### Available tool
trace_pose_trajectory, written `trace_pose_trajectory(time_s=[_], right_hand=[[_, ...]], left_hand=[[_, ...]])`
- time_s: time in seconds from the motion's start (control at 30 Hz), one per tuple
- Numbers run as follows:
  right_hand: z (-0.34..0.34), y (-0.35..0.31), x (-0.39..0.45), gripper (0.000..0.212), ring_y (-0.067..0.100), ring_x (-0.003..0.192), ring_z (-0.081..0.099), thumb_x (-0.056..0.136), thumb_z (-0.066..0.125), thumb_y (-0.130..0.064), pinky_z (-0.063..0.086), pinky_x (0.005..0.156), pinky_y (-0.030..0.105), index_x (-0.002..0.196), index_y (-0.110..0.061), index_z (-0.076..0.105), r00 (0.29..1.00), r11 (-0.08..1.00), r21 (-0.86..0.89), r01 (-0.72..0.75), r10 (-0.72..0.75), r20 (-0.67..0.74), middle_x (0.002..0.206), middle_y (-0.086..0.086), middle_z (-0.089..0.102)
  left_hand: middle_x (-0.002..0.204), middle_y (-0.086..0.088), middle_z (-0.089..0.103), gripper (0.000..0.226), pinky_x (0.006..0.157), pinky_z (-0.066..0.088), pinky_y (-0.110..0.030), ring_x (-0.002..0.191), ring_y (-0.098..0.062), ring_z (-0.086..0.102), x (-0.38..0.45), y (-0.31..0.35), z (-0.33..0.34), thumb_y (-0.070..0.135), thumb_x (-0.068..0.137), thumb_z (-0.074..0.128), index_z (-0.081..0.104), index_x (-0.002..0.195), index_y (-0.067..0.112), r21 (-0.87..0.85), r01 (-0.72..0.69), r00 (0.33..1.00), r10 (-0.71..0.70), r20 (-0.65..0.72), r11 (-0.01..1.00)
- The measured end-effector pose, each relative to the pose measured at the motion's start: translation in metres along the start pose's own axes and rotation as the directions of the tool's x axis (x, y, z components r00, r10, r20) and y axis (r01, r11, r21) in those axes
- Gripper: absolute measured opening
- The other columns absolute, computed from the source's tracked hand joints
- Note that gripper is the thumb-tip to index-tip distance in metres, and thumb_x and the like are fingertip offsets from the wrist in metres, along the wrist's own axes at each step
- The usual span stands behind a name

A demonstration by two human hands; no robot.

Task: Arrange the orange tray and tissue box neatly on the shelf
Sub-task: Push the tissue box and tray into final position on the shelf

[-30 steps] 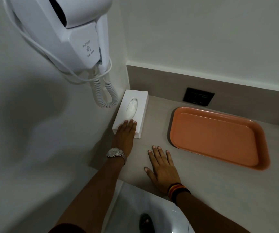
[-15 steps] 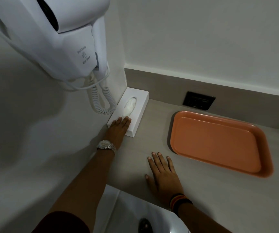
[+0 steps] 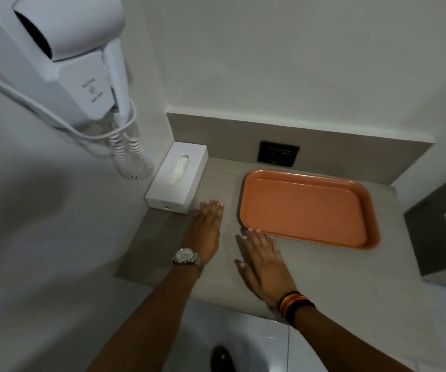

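Observation:
A white tissue box (image 3: 176, 178) lies in the shelf's back left corner, along the left wall, with a tissue poking from its slot. The empty orange tray (image 3: 307, 208) rests flat on the grey shelf (image 3: 350, 277), to the right of the box. My left hand (image 3: 205, 232) lies flat on the shelf, fingers extended, just right of the box's near end and off it. My right hand (image 3: 263, 261) lies flat too, its fingertips at the tray's near left corner. Neither hand holds anything.
A white wall-mounted hair dryer (image 3: 63, 55) with a coiled cord (image 3: 133, 159) hangs above the tissue box. A black power socket (image 3: 278, 157) sits in the back panel behind the tray. The shelf's front edge drops to a white tiled floor.
My left hand has come off the tissue box and now lies on the shelf to its right. The box sits deeper in the corner. My right hand has slid forward to the tray's corner.

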State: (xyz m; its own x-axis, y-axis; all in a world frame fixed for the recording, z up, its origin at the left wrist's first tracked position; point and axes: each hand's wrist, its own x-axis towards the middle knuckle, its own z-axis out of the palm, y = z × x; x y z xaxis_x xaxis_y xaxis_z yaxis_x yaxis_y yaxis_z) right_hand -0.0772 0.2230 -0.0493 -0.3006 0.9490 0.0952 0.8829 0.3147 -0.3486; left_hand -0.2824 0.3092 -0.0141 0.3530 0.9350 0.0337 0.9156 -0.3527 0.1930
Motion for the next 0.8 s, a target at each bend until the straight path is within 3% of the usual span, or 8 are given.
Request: trace_pose_trajectory(time_s=[0.13,0.33,0.53,0.8], right_hand=[[-0.041,0.065,-0.040,0.069,0.022,0.158,0.000,0.104,0.026,-0.052,-0.002,0.126,0.048,0.163,-0.025,0.003,0.945,0.950,-0.004,-0.312,0.310,-0.100,0.170,0.003,0.001],[-0.069,0.145,-0.084,0.076,0.037,0.157,0.006,0.100,0.021,-0.055,0.007,0.125,0.060,0.162,-0.011,0.011,0.742,0.743,-0.051,-0.667,0.658,-0.130,0.170,0.018,0.004],[-0.066,0.156,-0.088,0.067,0.036,0.155,0.018,0.105,0.038,-0.045,0.012,0.127,0.055,0.160,-0.012,0.019,0.783,0.785,0.039,-0.619,0.620,-0.047,0.170,0.016,0.008],[-0.062,0.137,-0.052,0.072,0.031,0.157,0.009,0.105,0.037,-0.046,0.009,0.128,0.048,0.162,-0.009,0.012,0.791,0.788,0.101,-0.607,0.611,-0.015,0.170,0.015,0.004]], left_hand=[[0.174,-0.009,0.007,0.066,0.131,0.013,-0.048,0.162,-0.029,0.005,-0.011,0.052,0.021,0.023,0.102,0.030,0.010,0.164,0.012,0.013,-0.048,0.996,0.047,0.069,0.999],[0.174,-0.008,-0.001,0.070,0.132,0.007,-0.047,0.162,-0.027,-0.001,-0.015,0.109,0.045,0.039,0.105,0.025,0.003,0.164,0.011,0.036,-0.100,0.985,0.094,0.141,0.994],[0.174,-0.005,-0.003,0.073,0.133,0.003,-0.043,0.162,-0.024,-0.003,-0.006,0.117,0.053,0.043,0.105,0.030,0.002,0.164,0.013,0.003,-0.026,0.987,0.025,0.156,1.000],[0.174,-0.005,-0.007,0.076,0.133,0.005,-0.045,0.162,-0.025,-0.005,0.021,0.083,0.050,0.045,0.105,0.035,0.000,0.164,0.013,0.027,0.087,0.985,-0.090,0.149,0.996]])
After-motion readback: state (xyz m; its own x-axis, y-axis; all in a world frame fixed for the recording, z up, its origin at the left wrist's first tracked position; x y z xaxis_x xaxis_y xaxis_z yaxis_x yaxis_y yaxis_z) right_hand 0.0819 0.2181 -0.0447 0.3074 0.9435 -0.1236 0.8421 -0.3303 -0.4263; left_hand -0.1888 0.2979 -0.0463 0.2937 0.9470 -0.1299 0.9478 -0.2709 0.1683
